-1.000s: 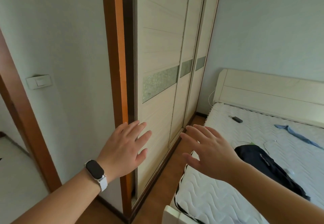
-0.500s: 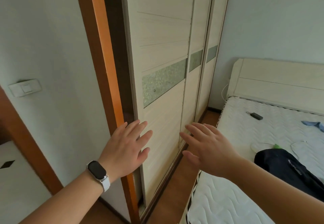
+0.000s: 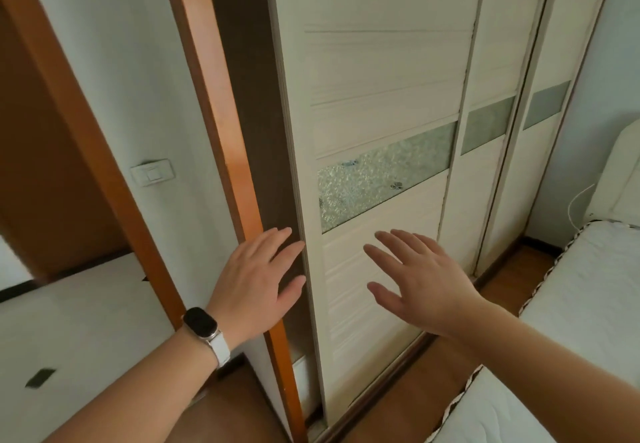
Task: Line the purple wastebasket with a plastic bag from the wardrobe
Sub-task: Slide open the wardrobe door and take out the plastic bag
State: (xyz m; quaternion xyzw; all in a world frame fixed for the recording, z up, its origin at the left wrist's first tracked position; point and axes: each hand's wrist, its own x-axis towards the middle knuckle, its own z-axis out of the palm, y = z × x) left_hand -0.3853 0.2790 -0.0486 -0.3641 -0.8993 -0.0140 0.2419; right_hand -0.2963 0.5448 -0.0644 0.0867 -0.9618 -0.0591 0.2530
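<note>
The wardrobe stands at 12 o'clock. Its near door shows a dark gap along the left edge. The left hand, with a watch on the wrist, has straight fingers at this edge. The right hand is spread before the door. Neither grip holds anything. A bed lies at 4 o'clock, a switch at 9.

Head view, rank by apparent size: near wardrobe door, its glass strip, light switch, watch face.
1. near wardrobe door
2. glass strip
3. watch face and light switch look alike. The watch is nearer the camera, so they are left unranked.
</note>
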